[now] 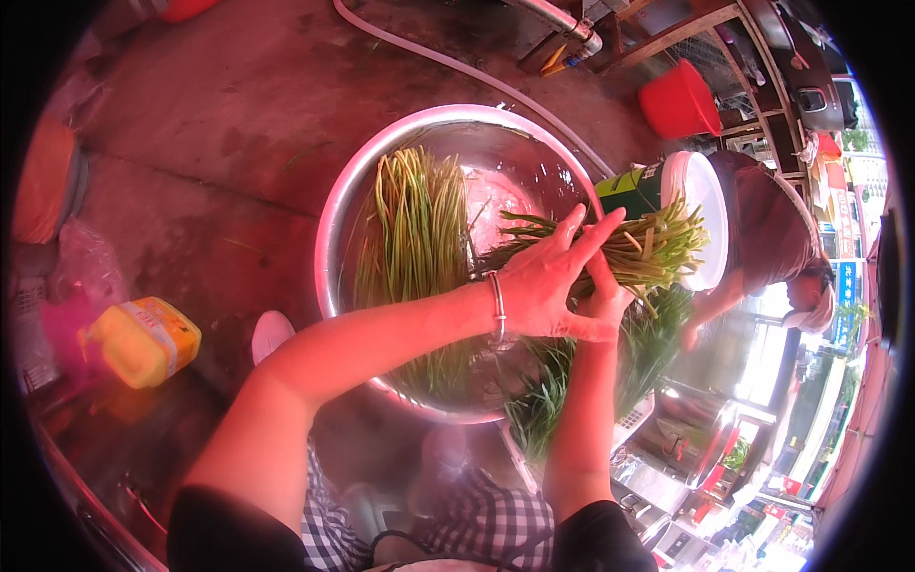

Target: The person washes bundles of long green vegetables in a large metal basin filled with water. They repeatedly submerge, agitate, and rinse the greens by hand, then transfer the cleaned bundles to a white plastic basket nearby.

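Note:
A bundle of leafy green stalks, which look like garlic chives, lies across the right rim of a round metal basin, its cut ends pointing right. My right hand grips the bundle, partly hidden behind my other hand. My left hand, with a bracelet at the wrist, reaches over the stalks with fingers spread, its thumb close against my right wrist. Inside the basin, another row of stalks rests in water. Long green leaves spread below my right hand, over a white plastic crate.
A white-lidded bucket stands against the basin's right side. Beyond it a person bends over. A red bucket, a hose and a metal pipe are farther off. A yellow jug sits on the floor at left.

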Demonstrator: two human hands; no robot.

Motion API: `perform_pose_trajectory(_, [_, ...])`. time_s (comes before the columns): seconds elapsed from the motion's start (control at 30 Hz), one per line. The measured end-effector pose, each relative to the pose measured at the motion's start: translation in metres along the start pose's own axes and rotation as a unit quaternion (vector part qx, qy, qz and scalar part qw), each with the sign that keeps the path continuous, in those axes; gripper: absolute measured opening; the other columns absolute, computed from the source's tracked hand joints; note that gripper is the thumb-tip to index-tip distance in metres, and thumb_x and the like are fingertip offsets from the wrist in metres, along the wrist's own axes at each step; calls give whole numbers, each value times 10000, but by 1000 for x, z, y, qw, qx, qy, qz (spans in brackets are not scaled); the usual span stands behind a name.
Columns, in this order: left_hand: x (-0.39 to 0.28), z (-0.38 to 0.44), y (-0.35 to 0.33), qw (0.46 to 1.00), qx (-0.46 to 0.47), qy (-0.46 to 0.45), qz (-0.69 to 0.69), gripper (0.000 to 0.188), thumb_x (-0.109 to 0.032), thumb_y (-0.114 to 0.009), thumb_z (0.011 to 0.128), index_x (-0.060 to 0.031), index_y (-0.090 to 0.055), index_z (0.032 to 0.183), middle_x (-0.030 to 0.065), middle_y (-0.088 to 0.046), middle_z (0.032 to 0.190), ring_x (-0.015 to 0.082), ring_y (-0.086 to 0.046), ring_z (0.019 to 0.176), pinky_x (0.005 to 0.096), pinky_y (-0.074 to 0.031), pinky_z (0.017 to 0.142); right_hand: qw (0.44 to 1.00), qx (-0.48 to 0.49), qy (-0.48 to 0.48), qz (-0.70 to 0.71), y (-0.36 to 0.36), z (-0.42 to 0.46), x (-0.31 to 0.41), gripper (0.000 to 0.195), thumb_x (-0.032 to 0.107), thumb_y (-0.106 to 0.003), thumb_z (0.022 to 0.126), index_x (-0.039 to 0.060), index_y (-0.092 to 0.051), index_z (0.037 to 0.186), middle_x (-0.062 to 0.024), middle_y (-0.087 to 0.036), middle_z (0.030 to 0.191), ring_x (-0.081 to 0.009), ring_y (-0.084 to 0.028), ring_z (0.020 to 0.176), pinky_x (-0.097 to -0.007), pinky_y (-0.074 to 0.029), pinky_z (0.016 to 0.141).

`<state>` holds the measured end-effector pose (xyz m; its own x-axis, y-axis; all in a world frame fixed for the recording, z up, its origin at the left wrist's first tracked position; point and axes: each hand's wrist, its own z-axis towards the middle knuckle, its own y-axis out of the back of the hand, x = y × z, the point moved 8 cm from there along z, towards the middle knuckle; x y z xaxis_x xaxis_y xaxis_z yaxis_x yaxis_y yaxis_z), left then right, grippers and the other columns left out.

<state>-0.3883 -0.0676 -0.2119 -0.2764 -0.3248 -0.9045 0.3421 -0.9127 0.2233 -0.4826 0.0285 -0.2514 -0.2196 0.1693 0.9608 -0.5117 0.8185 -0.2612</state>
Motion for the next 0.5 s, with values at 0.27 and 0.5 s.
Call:
perform_pose_trajectory(0.27, [32, -112, 64, 998, -38, 15, 46, 558, -173, -678, 853, -12, -460, 1340, 176, -528, 1270, 313, -538, 1187, 403, -417, 1035, 988, -70, 128, 57, 68, 9, 65, 316, 108, -656, 867, -13, -589, 1151, -133, -637, 1103, -265, -602, 1074, -411, -477, 996])
perform_pose_trajectory(0.5, [79, -198, 25, 982, 106, 130, 88, 444, -151, -681, 816, -33, -522, 1214, 107, -490, 891, 259, -514, 811, 364, -450, 752, 950, -150, 198, 189, 134, -5, 165, 230, 135, -671, 869, 6, -645, 1057, -114, -681, 1044, -248, -638, 1026, -402, -495, 984])
